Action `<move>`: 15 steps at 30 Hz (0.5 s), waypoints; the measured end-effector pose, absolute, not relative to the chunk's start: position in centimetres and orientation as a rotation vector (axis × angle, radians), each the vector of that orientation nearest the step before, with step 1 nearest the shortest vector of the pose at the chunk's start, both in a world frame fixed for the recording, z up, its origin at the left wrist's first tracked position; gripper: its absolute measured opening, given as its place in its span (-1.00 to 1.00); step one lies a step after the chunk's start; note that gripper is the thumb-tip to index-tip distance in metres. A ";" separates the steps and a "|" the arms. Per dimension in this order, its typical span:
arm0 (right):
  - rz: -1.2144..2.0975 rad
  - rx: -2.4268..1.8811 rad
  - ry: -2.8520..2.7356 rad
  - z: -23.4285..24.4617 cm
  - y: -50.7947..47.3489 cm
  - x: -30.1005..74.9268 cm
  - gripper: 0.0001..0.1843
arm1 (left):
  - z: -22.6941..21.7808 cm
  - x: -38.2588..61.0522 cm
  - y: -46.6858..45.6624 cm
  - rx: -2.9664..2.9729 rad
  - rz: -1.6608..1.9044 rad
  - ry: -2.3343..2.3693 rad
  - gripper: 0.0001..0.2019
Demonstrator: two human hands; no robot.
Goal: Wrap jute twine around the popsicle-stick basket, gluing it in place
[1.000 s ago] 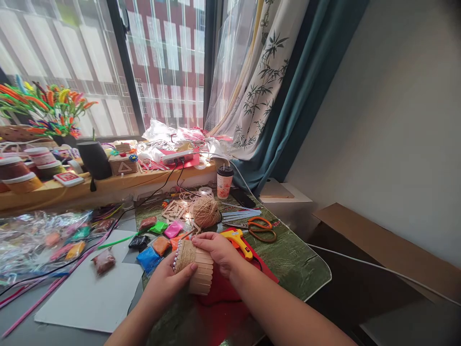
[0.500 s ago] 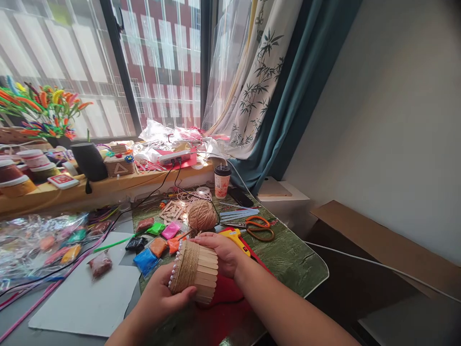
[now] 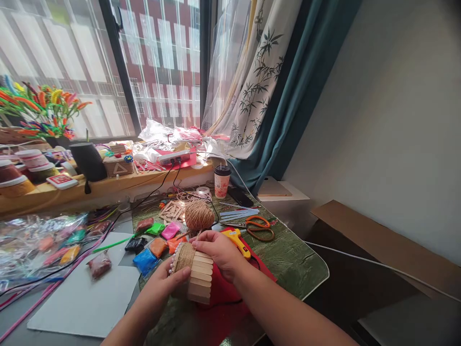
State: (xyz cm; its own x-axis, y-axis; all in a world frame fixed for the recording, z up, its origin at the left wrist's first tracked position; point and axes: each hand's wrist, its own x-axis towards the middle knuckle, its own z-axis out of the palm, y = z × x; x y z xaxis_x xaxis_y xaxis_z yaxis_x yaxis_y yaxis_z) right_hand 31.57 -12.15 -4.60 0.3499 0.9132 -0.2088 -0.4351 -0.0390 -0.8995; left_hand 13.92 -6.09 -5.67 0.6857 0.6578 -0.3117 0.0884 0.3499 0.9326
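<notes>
Both hands clamp one stick holder (image 3: 199, 283), lifted just above red felt (image 3: 230, 294) at the near edge of the tabletop (image 3: 288, 259). The left hand (image 3: 163, 288) has its grip closed round the bottom, thumb on the twine band (image 3: 184, 257). The right hand (image 3: 218, 252) has its grip closed over the top, fingers pressing the sticks. The step looks like wrapping or seating twine near the bead rim (image 3: 173, 263). A further turn would call for holding the band tight while rotating the holder. Whether a strand runs to the twine ball (image 3: 199, 216) cannot be told. Counts: one holder, one twine ball, one glue gun (image 3: 236, 239), one scissors (image 3: 259, 227), one cup (image 3: 222, 181), about seven clay packets (image 3: 144, 259) just left of the hands.
</notes>
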 end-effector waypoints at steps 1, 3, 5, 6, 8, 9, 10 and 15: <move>1.181 -1.148 -0.551 -4.9 -12.1 31.4 -0.54 | -5.6 13.9 -6.0 1.108 0.432 0.789 -0.42; 1.181 -1.166 -0.562 -5.5 -11.9 31.0 -0.54 | -5.5 13.9 -5.9 1.040 0.429 0.822 -0.45; 1.177 -1.177 -0.571 -6.0 -11.8 30.8 -0.54 | -5.3 14.1 -5.8 1.055 0.397 0.822 -0.46; 1.178 -1.182 -0.574 -6.2 -11.8 30.8 -0.54 | -5.3 14.2 -5.8 1.079 0.377 0.809 -0.46; 1.186 -1.187 -0.579 -6.4 -11.8 30.7 -0.53 | -5.3 14.3 -5.9 1.131 0.348 0.775 -0.46; 1.192 -1.185 -0.581 -6.3 -11.8 30.8 -0.52 | -5.2 14.4 -5.9 1.152 0.350 0.763 -0.46; 1.198 -1.181 -0.584 -6.2 -11.8 30.8 -0.52 | -5.2 14.5 -6.0 1.172 0.358 0.751 -0.46; 1.214 -1.129 -0.606 -4.7 -12.1 31.1 -0.54 | -5.2 14.5 -6.4 1.269 0.414 0.712 -0.47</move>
